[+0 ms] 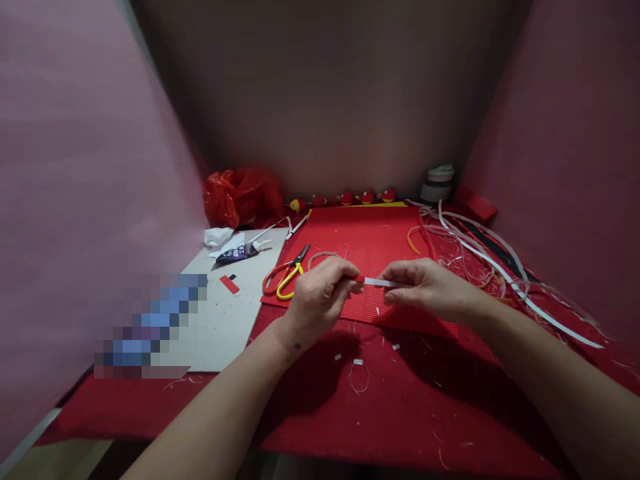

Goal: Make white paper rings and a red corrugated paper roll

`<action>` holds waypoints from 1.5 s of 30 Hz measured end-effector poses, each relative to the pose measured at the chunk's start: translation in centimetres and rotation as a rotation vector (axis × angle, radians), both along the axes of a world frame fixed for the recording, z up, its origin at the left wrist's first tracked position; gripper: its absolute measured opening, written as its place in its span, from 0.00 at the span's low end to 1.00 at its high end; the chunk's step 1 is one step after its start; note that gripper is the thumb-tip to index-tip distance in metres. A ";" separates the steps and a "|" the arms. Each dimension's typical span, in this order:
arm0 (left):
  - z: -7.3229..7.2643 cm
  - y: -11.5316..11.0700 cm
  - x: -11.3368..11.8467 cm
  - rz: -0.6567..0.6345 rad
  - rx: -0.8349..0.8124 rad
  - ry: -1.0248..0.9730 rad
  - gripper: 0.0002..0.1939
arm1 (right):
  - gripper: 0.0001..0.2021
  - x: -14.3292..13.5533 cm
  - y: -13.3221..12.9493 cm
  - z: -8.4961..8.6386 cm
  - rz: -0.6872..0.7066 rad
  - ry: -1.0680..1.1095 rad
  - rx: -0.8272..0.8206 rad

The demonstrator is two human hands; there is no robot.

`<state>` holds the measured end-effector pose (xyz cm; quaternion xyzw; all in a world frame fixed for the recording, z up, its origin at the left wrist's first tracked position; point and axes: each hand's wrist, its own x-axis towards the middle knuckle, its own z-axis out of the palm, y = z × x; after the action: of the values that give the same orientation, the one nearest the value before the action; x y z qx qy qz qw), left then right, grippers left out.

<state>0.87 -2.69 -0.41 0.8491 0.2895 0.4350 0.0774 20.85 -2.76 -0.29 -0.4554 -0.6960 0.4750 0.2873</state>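
Left hand (323, 288)'s pinched on a red bit (359, 278), right hand (425, 288) pinching a white strip (376, 283); scissors (296, 265), glue tube (238, 253) left, loose strips (560, 325) right.

Left hand (323, 287) pinching a small red piece (359, 278) at one end of a white strip (375, 283), right hand (425, 287) on the strip's other end, both over the red ribbed sheet (350, 233). Scissors (285, 277) at the sheet's left edge, glue tube (237, 253) on the grey board (235, 340) toward the surface's (310, 427) left edge. Red bird figures (367, 197) along the far edge, loose strips (500, 267) toward the right edge.
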 end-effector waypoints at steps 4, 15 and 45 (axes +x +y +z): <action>0.8 0.5 -1.0 0.043 -0.011 -0.070 0.04 | 0.05 1.2 0.7 0.3 -0.076 -0.088 0.146; -0.2 2.2 -1.5 0.095 -0.152 -0.191 0.03 | 0.16 4.7 1.0 2.1 -0.524 -0.717 0.705; -0.8 1.3 -0.2 -0.094 -0.277 -0.112 0.03 | 0.09 -2.7 -0.7 0.0 -0.162 -0.005 0.293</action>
<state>0.72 -1.38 -1.22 0.8172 0.3018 0.4336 0.2304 18.14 -3.50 -0.33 -0.4645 -0.7194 0.3427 0.3862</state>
